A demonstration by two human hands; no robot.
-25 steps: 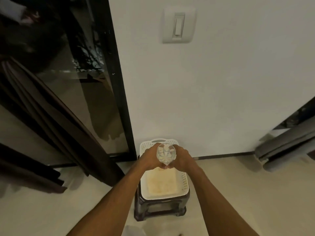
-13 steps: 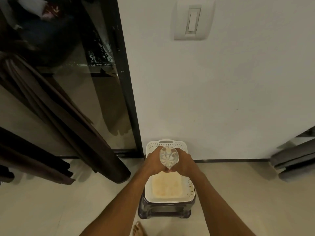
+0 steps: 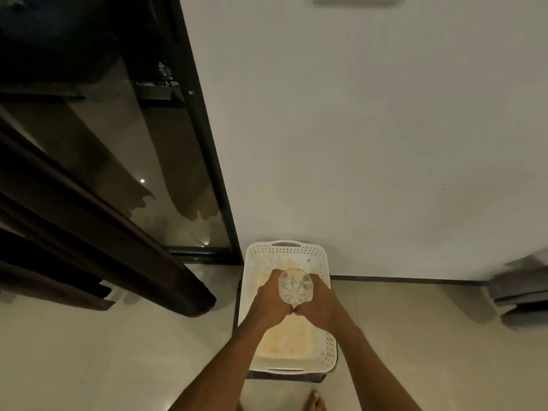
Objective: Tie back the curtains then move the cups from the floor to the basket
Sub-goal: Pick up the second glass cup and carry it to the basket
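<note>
A clear cut-glass cup (image 3: 295, 286) is held between my left hand (image 3: 269, 301) and my right hand (image 3: 321, 302), both wrapped around its sides. The cup hangs over the far half of a white perforated basket (image 3: 327, 348), which rests on a dark stool (image 3: 284, 376) against the wall. The basket's bottom looks pale yellow; a faint glassy shape shows in its far left corner. A dark brown curtain (image 3: 98, 232) hangs gathered at the left, slanting down to the floor.
A black-framed glass door (image 3: 166, 161) stands left of the white wall (image 3: 370, 143). Grey curtain folds (image 3: 522, 295) lie at the right edge. My bare foot (image 3: 315, 401) shows on the pale tiled floor below the stool.
I have stepped closer and my view has tilted down. Both hands, still on the cup, have sunk lower over the basket, which now looks larger.
</note>
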